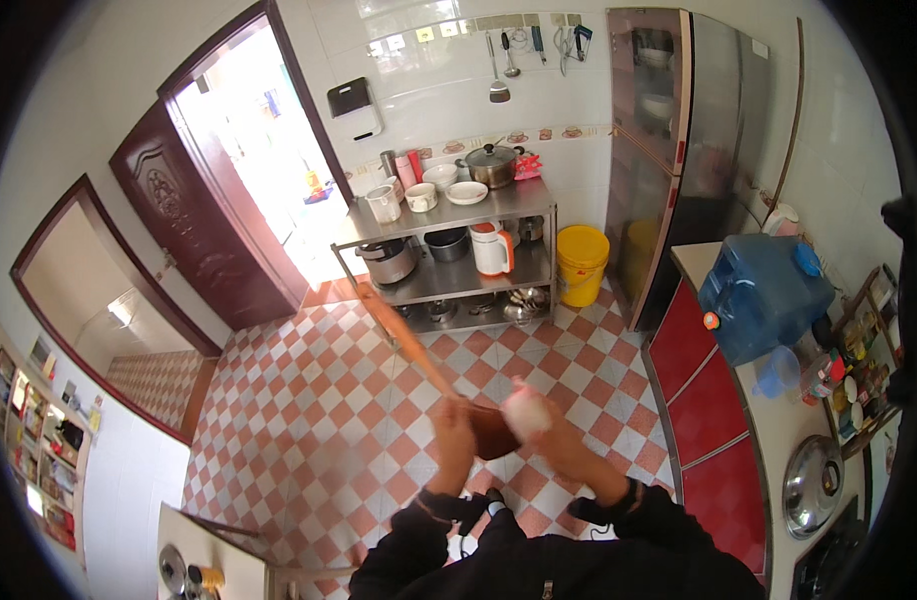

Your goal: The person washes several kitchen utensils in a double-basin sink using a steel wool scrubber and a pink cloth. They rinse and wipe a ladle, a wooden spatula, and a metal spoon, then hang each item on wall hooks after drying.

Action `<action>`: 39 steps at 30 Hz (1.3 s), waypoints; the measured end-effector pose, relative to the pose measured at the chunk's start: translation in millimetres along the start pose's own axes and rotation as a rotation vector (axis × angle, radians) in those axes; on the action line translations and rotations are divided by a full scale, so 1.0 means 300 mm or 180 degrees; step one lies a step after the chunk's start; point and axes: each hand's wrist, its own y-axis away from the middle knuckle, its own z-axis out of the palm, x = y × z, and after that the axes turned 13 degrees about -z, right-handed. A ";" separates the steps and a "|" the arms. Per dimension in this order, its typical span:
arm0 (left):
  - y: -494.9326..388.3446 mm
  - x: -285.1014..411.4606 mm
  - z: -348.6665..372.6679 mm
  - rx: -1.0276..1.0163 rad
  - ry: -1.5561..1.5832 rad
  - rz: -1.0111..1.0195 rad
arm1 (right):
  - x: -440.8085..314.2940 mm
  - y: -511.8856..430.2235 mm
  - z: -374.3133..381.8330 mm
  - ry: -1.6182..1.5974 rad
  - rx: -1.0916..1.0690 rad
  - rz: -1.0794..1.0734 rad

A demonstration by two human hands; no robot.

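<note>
My left hand (455, 439) grips a brown item with a long orange-brown handle or strap (407, 341) that reaches up and left; blur keeps me from telling what it is. Its wide dark brown end (493, 433) lies between my two hands. In my right hand (560, 450) is a whitish and pink bundle (527, 409), perhaps a cloth or a bag, held at the right side of the brown end. Both hands are in front of my body, above the checkered tile floor.
Ahead stands a steel shelf rack (443, 217) with pots and bowls, beside a yellow bucket (583, 262) and a tall cabinet (646, 165). On the right-hand counter (762, 420) are a blue water jug (758, 296) and a metal lid (812, 486). A table (226, 551) stands at lower left.
</note>
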 end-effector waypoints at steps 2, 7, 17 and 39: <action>-0.101 0.003 0.060 -0.0754 0.0615 0.0092 | 0.045 -0.131 0.134 0.1587 -0.0235 -0.0158; -0.365 0.132 0.048 -0.0775 0.0374 0.0542 | 0.208 -0.441 0.170 0.1146 -0.0432 0.0204; -0.848 0.268 0.158 -0.1087 0.0785 -0.0198 | 0.544 -0.682 0.111 0.0459 0.0385 0.0379; -1.775 0.450 0.951 -0.0772 -0.1027 0.2015 | 1.221 -1.694 -0.515 -0.0135 0.0419 0.0025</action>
